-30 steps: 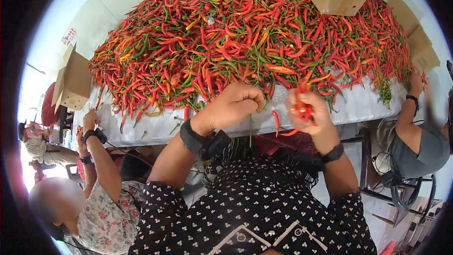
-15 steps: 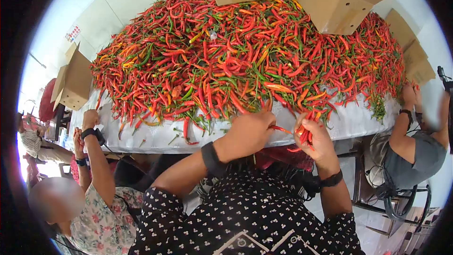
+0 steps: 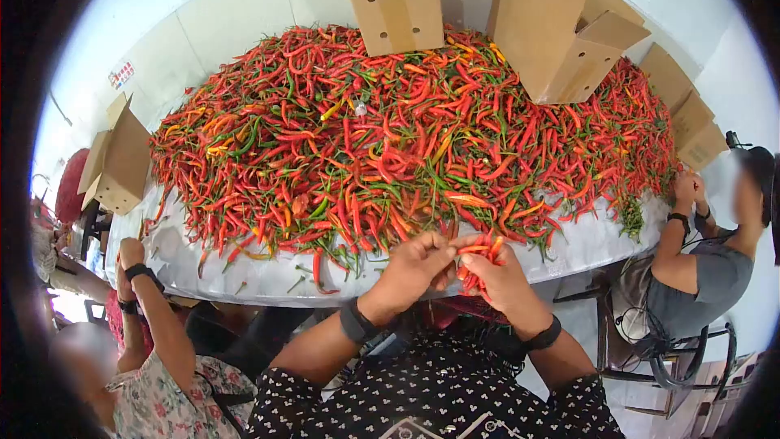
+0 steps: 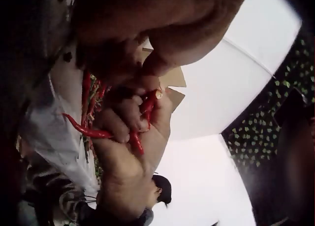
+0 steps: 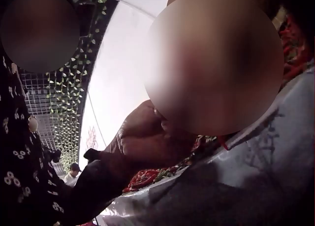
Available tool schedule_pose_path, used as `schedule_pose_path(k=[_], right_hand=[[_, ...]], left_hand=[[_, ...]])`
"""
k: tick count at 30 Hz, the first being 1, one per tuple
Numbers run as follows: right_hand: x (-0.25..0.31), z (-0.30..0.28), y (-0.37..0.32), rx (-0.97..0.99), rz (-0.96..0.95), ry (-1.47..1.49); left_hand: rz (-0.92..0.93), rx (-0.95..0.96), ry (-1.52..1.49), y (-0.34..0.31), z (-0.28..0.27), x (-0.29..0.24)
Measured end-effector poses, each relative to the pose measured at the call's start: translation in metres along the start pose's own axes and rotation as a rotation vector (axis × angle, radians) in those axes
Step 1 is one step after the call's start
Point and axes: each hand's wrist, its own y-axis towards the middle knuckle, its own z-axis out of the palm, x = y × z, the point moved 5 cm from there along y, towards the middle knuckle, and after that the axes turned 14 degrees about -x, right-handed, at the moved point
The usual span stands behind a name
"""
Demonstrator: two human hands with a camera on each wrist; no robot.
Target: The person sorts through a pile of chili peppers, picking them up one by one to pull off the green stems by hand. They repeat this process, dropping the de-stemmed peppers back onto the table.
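In the head view my left hand (image 3: 414, 272) and right hand (image 3: 508, 280) meet over the table's front edge. Several red chilli peppers (image 3: 475, 276) are gripped in the right hand, its fingers curled round them. In the left wrist view one held chilli (image 4: 83, 132) sticks out sideways from the fist, and another shows a pale stem end (image 4: 158, 94) beside the left fingertips. My left thumb and fingers pinch at the end of a chilli; their tips are partly hidden. A blurred patch covers much of the right wrist view.
A wide heap of red, orange and green chillies (image 3: 366, 146) covers the table. Loose stems lie on the pale tablecloth (image 3: 203, 280). Cardboard boxes (image 3: 394, 12) stand behind and at both ends. One person (image 3: 162, 382) sits at the left, another (image 3: 711, 268) at the right.
My left hand came back from the heap with a chilli and has joined the right hand, which keeps its bunch. The head view has tilted up, showing more of the boxes.
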Motion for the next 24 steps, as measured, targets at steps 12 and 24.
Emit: schedule_pose_path(k=[12, 24], right_hand=[[0.289, -0.053, -0.007, -0.633, -1.217, -0.106], [0.369, -0.058, 0.072, -0.839, -1.505, -0.923]], left_hand=[[0.15, 0.077, 0.305, -0.013, -0.012, 0.007], [0.187, 0.03, 0.424, -0.017, -0.012, 0.006]])
